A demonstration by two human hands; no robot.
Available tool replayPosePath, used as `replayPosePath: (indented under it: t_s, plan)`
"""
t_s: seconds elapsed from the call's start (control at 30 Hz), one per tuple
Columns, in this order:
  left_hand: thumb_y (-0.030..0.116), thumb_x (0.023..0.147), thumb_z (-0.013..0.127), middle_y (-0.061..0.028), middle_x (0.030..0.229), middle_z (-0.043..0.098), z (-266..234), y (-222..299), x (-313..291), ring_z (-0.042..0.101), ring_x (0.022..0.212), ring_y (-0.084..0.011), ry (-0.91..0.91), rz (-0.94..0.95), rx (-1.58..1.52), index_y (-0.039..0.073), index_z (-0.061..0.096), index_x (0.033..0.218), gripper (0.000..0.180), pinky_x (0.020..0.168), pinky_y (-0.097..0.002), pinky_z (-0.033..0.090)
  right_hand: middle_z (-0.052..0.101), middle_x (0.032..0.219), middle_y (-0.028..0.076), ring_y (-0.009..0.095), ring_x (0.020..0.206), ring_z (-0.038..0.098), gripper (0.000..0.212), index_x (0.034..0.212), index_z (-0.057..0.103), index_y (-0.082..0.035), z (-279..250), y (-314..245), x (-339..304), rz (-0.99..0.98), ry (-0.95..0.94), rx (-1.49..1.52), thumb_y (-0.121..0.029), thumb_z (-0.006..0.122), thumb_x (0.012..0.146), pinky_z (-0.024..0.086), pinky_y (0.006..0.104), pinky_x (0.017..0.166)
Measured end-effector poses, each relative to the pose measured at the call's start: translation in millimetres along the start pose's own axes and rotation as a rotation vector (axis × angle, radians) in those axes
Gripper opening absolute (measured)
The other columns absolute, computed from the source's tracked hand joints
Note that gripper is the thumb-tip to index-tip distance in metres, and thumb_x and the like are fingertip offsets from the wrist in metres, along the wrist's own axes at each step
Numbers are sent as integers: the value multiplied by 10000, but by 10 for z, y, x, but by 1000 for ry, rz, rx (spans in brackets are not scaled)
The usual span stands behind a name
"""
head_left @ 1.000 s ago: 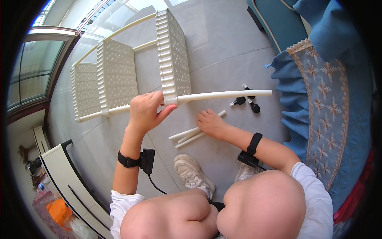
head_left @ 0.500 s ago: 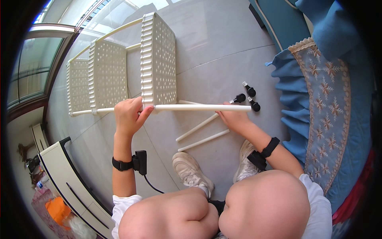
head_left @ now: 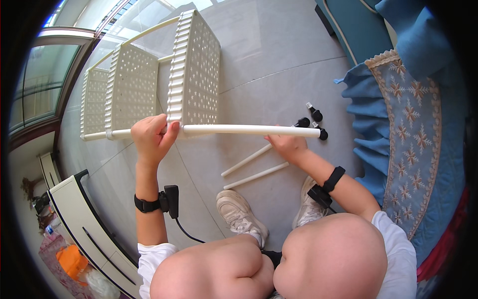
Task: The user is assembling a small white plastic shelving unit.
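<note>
A white plastic shelf rack with three perforated tiers (head_left: 196,74) lies on its side at the far left. My left hand (head_left: 151,139) is closed around its near white pole (head_left: 234,129), just left of the rightmost tier. From that tier the pole runs out rightward to a free end. My right hand (head_left: 288,145) has its fingers closed at the pole near that end; the pole covers part of them. Below lie two loose white tubes (head_left: 246,160) (head_left: 256,175) on the floor. Black casters (head_left: 315,113) with light stems lie beyond the pole's end, one partly hidden.
To the right hangs a blue ruffled cover (head_left: 366,119) with a snowflake-patterned panel. A white drawer cabinet (head_left: 94,224) stands at lower left, with an orange item (head_left: 72,261) beyond it. My shoes (head_left: 239,212) rest on the grey tile floor (head_left: 259,94).
My left hand and the rack have moved slightly left and away from me. The pole's free end has shifted slightly right and up in view. My right hand has moved little.
</note>
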State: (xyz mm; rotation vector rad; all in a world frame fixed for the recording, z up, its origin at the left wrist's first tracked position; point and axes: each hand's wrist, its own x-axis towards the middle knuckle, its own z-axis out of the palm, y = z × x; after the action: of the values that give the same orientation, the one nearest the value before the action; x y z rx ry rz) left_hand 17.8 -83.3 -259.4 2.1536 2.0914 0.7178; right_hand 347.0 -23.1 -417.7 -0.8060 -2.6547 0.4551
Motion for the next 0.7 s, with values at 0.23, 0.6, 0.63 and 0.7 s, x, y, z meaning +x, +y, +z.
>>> replayPosePath:
  t_s: [0.23,0.6,0.63,0.7]
  plan:
    - [196,812,676,-80,501,290,-56,6,128,299,439,-238,15,-13,-16,53,325,567,451,431,-354,230,559,696,42,201,587,582,175,925,610,-85,-155,-89,38,7,100,-17,-233,646,838,475,335,502]
    - [211,799,701,-68,511,364,6,250,129,337,443,-201,24,-123,-17,39,362,579,439,429,-335,258,616,699,71,282,634,618,156,868,636,-116,-378,187,317,85,-133,243,-271,650,861,474,410,534]
    - [211,799,701,-68,511,364,45,309,121,337,443,-201,23,-129,-15,39,362,579,439,429,-335,258,625,739,84,305,669,621,169,897,644,-120,-411,227,309,117,-199,251,-289,631,885,479,417,579]
    - [171,854,631,-69,659,468,124,450,123,413,571,-158,242,-354,-372,47,418,702,290,515,-294,332,628,753,96,310,687,623,183,911,646,-114,-421,271,259,158,-219,271,-296,622,894,481,417,592]
